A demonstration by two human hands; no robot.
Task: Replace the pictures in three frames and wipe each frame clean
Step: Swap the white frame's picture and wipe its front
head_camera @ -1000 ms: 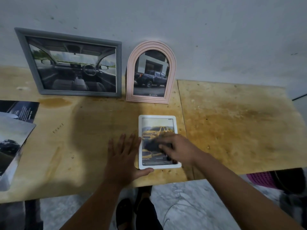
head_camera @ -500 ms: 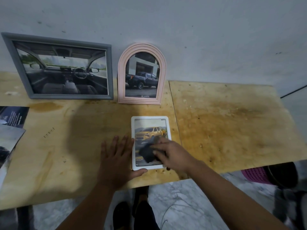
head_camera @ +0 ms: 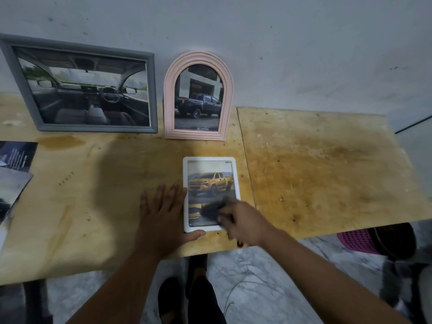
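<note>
Pinching a dark cloth (head_camera: 211,210) with right hand (head_camera: 243,222) low on white frame (head_camera: 185,206), near table's (head_camera: 327,171) front edge; left hand (head_camera: 163,220) flat, bracing frame's left side; wiping the frame, probably the final one; next, sweeping upward over glass.

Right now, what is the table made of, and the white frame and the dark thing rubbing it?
The table looks like bare plywood: pale grain, brown stains, a seam between two boards. The white frame seems smooth plastic or painted wood, glossy with rounded corners; I cannot tell which. The dark wiper under the right hand looks like soft cloth, though it is blurred.
</note>
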